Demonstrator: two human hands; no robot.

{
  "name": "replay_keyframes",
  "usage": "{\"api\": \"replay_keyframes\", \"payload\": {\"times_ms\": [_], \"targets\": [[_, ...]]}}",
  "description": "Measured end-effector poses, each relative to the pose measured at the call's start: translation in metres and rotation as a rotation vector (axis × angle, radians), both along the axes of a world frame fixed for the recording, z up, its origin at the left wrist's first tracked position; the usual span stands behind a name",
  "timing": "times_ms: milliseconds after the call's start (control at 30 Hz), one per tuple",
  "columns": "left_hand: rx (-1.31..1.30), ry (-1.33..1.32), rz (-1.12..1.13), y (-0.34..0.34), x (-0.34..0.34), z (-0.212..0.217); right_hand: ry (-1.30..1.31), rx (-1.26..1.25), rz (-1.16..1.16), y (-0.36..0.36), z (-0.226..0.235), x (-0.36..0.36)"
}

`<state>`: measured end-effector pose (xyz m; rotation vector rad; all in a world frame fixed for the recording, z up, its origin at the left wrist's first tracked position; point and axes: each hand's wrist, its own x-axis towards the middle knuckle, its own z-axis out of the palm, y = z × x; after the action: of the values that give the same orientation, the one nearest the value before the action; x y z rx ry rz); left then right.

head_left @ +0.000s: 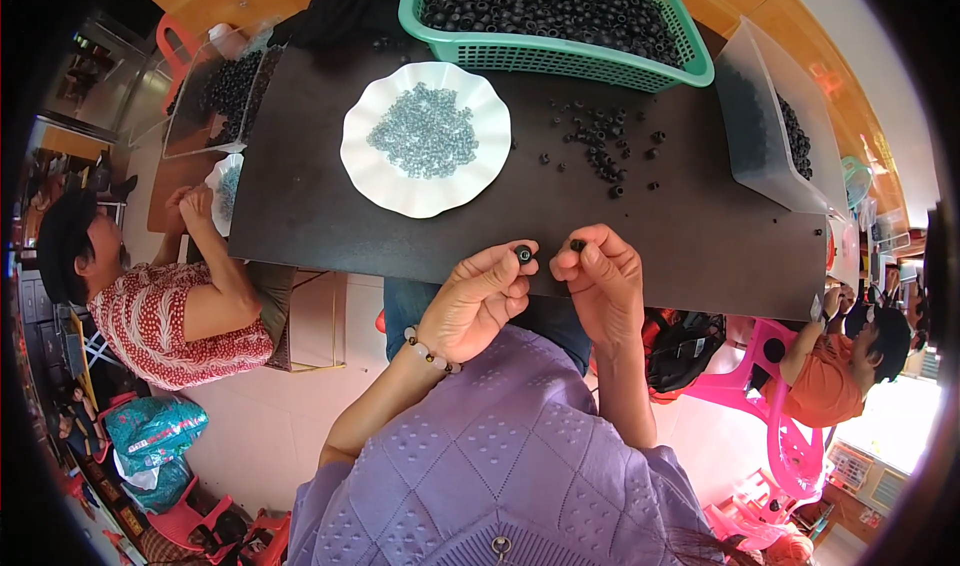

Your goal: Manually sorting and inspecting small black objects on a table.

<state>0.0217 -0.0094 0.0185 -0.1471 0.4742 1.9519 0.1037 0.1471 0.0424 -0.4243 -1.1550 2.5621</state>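
Over the near edge of the dark table (640, 241), my left hand (470, 306) pinches a small round black piece with a hole in its end (524, 254). Close by on the right, my right hand (608, 291) holds another small black piece (578, 246) between thumb and forefinger; its exact kind is too small to tell. The two pieces are apart. Beyond my left hand sits a white scalloped plate (360, 171) with many small clear bluish pieces (425, 131). Loose black pieces (600, 141) lie scattered on the table beyond my right hand.
A green plastic basket (560, 48) full of black pieces stands at the far side. At the right is a translucent bin (800, 181) with more of them. Two other people sit nearby, one at the left (180, 306), one at the right (825, 376) by a pink chair (790, 446).
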Motion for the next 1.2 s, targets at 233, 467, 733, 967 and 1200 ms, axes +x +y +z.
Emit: {"api": "replay_keyframes", "payload": {"times_ms": [233, 467, 733, 967, 1200], "targets": [[-0.037, 0.033, -0.016, 0.001, 0.003, 0.004, -0.022, 0.173, -0.054, -0.001, -0.007, 0.003], [-0.060, 0.032, -0.020, 0.002, 0.005, 0.006, -0.064, 0.174, -0.100, -0.002, -0.004, 0.005], [-0.054, 0.078, -0.030, 0.001, 0.006, 0.008, 0.000, 0.372, -0.084, -0.012, 0.011, 0.003], [-0.034, 0.080, -0.017, 0.000, 0.007, 0.005, 0.014, 0.663, -0.112, -0.014, 0.013, 0.001], [-0.023, 0.111, 0.002, -0.002, 0.008, 0.003, -0.010, 0.759, -0.092, -0.015, 0.015, 0.000]]}}
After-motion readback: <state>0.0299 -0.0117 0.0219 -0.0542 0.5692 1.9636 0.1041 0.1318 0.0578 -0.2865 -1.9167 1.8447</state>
